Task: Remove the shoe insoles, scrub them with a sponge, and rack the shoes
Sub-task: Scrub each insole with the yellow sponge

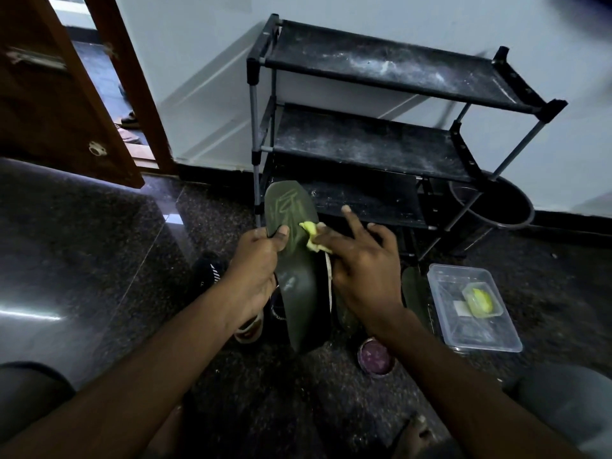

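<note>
Evidently scrubbing is in hand: the insole (294, 260), at 6 o'clock of the rack (364, 144), is gripped by the left hand (258, 263), the sponge (313, 235) pinched onto it by the right hand (361, 263). Strokes toward 12 o'clock seem needed.

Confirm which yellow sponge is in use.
The sponge the right hand holds against the dark green insole. The other yellow sponge lies untouched in the clear container.

You are working in dim light; daylight enters through the doorway (96, 71) and glares on the polished floor (33, 314). Your view bends at the edges, corners blurred.
</note>
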